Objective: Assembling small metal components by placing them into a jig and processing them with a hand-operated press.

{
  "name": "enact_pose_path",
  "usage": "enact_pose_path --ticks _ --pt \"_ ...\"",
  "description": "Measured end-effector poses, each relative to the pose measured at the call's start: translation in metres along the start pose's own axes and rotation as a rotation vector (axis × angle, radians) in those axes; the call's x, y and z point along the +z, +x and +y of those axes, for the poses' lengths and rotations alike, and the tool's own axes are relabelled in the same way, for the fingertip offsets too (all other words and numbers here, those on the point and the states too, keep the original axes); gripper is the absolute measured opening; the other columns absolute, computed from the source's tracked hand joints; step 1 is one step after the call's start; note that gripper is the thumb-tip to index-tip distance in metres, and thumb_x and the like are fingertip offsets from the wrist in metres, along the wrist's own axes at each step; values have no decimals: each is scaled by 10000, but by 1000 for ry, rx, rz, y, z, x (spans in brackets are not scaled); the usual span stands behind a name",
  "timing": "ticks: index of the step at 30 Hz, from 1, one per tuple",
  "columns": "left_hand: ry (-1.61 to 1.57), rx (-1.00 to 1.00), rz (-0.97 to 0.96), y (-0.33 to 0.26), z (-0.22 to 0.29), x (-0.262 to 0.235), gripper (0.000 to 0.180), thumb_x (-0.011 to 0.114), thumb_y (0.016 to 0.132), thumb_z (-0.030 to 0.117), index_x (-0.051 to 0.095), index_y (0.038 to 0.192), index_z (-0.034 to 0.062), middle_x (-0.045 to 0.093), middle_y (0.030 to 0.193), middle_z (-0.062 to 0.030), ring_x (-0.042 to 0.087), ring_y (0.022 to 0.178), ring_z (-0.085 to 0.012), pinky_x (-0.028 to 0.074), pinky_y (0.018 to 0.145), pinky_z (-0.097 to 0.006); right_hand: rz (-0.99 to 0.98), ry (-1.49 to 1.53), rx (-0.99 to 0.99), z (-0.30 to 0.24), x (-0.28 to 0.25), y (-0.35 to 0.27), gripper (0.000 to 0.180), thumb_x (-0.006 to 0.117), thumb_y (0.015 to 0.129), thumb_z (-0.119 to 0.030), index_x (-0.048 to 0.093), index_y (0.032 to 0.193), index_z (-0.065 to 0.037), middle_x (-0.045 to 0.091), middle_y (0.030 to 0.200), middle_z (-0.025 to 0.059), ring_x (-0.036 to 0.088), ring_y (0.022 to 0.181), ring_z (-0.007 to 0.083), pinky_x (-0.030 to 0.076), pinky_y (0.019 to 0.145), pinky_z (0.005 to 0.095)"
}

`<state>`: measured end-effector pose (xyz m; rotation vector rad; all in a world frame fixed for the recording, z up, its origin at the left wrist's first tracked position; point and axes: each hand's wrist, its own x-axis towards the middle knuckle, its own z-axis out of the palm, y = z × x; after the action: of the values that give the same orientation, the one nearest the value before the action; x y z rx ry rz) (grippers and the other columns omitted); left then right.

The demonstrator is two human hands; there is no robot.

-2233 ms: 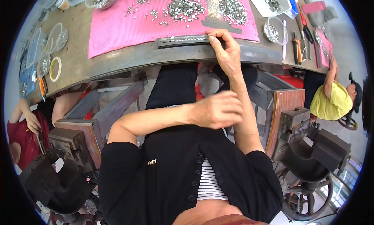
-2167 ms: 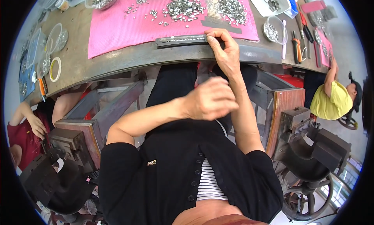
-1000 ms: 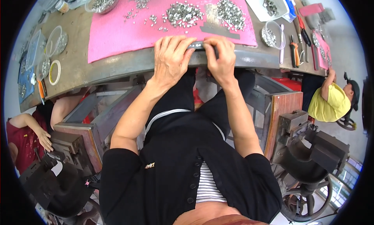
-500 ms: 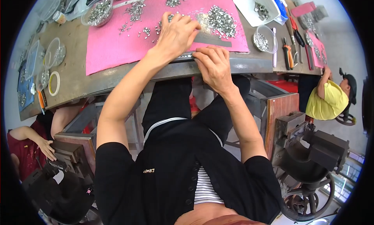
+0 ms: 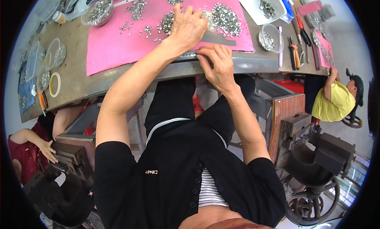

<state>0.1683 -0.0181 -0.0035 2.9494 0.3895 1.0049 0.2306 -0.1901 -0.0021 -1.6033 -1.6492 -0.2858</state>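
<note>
My right hand [image 5: 218, 66] is at the table's front edge, thumb and fingers pinched on the end of a narrow metal strip [image 5: 185, 56]. A row of small shiny pieces lies along that strip. Over the pink mat [image 5: 114, 50], my left hand [image 5: 189, 29] is bent downward with its fingers curled; its fingertips are hidden, so I cannot make out what they hold. Just left of it is a pile of small metal pieces [image 5: 166, 23]. To its right lies a bigger, brighter pile [image 5: 225, 20], with a flat grey bar [image 5: 219, 40] below it.
At the right are a white tray [image 5: 247, 9], a clear cup of metal pieces [image 5: 266, 41], orange-handled pliers [image 5: 294, 54] and a toothbrush [image 5: 280, 46]. Tubs [image 5: 98, 11] and a tape roll [image 5: 55, 84] stand left. People sit on both sides, in yellow [image 5: 334, 102] and dark red [image 5: 27, 149].
My left hand has shifted slightly right and away from the pile on its left, uncovering more of it. My right hand stays at the strip.
</note>
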Motion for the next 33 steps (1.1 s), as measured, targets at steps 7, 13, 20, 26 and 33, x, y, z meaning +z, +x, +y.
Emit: enact_pose_path --ticks 7,13,20,26,33 --pt "-156 -47 2 -4 -6 5 80 698 870 204 713 896 129 673 875 -12 618 924 -245 324 1008 -550 -81 46 12 4 -8 4 169 749 811 -58 690 966 -88 674 973 33 635 928 236 422 885 390" --pt "-341 -159 -9 -16 -6 -38 104 683 898 215 700 915 114 677 860 -17 621 871 -221 367 969 -471 -49 85 80 7 -12 0 147 741 834 -66 709 977 -76 689 985 48 647 931 239 432 888 382" --pt "-538 -278 -49 -67 8 -73 77 659 903 128 642 913 54 643 849 -55 607 865 -236 414 904 -389 -35 34 166 54 1 35 97 710 887 -97 755 974 -92 642 847 77 625 834 276 459 795 383" --pt "-591 -273 -62 -76 19 -71 72 672 876 82 626 901 34 625 839 -73 578 810 -248 452 802 -371 -209 -149 132 73 13 53 114 720 886 -171 772 982 -140 626 837 57 614 890 265 423 840 417" --pt "-540 -231 -53 -77 21 -64 78 682 875 87 634 912 37 618 845 -76 580 803 -254 453 777 -372 -173 -165 60 60 7 50 138 714 901 -132 687 980 -22 682 873 66 661 850 248 465 808 386"
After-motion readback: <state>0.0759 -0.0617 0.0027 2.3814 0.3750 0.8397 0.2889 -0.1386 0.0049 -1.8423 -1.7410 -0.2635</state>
